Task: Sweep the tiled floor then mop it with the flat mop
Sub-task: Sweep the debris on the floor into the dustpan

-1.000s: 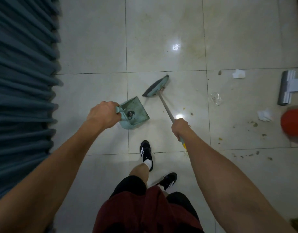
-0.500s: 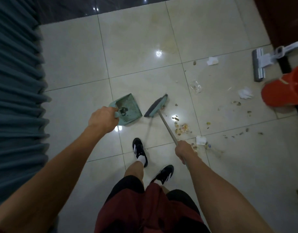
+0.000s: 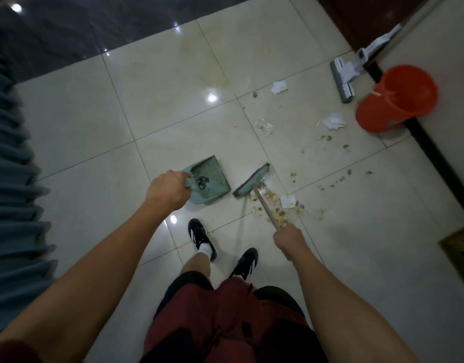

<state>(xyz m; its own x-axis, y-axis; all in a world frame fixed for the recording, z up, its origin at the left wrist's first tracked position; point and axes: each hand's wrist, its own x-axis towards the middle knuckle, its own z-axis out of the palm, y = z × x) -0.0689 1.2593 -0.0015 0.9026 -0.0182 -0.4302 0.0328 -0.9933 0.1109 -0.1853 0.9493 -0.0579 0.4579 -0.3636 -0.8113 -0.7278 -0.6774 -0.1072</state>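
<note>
My left hand (image 3: 169, 189) grips the handle of a green dustpan (image 3: 212, 179) that holds a small dark clump. My right hand (image 3: 288, 239) grips the thin handle of a green broom, whose head (image 3: 251, 181) sits just right of the dustpan. A pile of crumbs and scraps (image 3: 276, 208) lies on the pale tiled floor (image 3: 173, 95) beside the broom head. More bits of paper (image 3: 279, 87) and debris (image 3: 327, 138) are scattered further right. The flat mop (image 3: 343, 79) lies at the upper right, its handle leaning on the wall.
An orange bucket (image 3: 398, 100) stands by the wall at the right, next to the mop. A blue pleated curtain (image 3: 13, 205) runs along the left side. Dark tiles (image 3: 94, 27) border the far edge. My feet in black shoes (image 3: 199, 237) are below the dustpan.
The view has swung right and nearer the debris. The broom head has moved from beyond the dustpan to its right side, against the crumb pile. Both hands keep their grips.
</note>
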